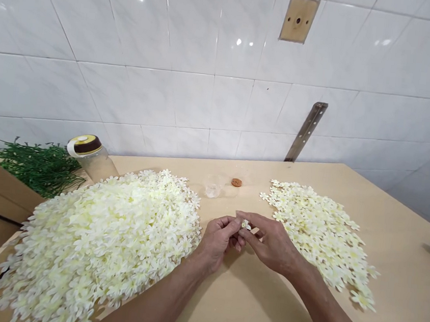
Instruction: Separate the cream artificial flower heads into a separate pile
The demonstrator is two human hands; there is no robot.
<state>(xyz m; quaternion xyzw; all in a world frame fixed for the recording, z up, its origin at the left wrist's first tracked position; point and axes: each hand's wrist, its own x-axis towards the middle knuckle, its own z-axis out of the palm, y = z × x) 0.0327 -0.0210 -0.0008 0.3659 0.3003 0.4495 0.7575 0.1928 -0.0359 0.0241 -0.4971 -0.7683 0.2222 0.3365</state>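
While a small white flower (245, 225) is being held just above the table (260, 314), the left hand (217, 240) and right hand (273, 244) are pinching it between nearly closed fingers. A big heap of white blossoms (116, 227) is lying to the left, a thinner spread of blossoms (318, 233) is lying to the right, and a small brown disc (236, 182) is resting beyond the hands.

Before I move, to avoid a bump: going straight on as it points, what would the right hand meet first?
Likely the left hand, by the small white flower; whether the right hand touches that hand is unclear.
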